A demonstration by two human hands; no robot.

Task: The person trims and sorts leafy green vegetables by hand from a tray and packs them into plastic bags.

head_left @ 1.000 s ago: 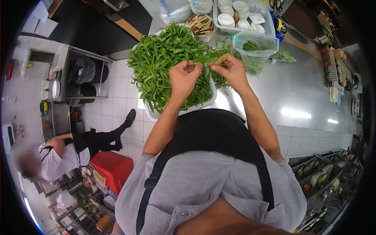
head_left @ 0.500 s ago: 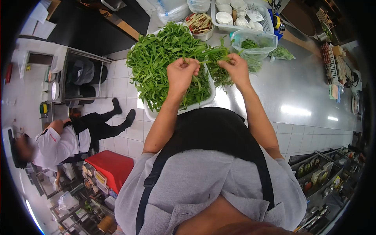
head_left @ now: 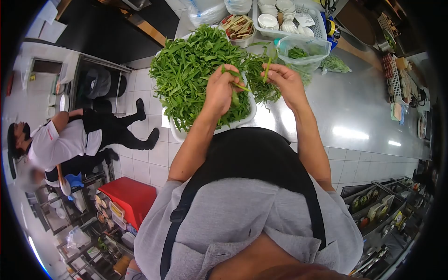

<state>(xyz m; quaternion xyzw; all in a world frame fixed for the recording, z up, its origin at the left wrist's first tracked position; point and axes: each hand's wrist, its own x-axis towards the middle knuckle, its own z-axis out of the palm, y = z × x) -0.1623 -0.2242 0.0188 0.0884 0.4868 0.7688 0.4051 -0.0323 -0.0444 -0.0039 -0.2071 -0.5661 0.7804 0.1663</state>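
Note:
My left hand (head_left: 220,93) is closed round a leafy green sprig (head_left: 240,87), which looks like water spinach; its cut or broken stem points right. Between the thumb and fingers of my right hand (head_left: 288,86) is a short green stem piece (head_left: 267,70), held upright. Under my left hand, a white plastic basket (head_left: 253,112) is heaped with picked green leaves (head_left: 186,74). Beside it, below and between my hands, a loose pile of greens (head_left: 262,89) lies on the steel counter (head_left: 326,107).
A clear plastic bag (head_left: 317,49) with greens stands beyond my right hand, near another bagged bunch (head_left: 336,64). Behind are a bowl of cut strips (head_left: 238,27) and a crate of white dishes (head_left: 319,21). Two people stand at left, one in a white shirt (head_left: 56,140), near a red bin (head_left: 128,198).
The stem stretched between my hands is now in two pieces, one in each hand, and my hands are slightly farther apart. At left, the co-worker has shifted and a second person shows.

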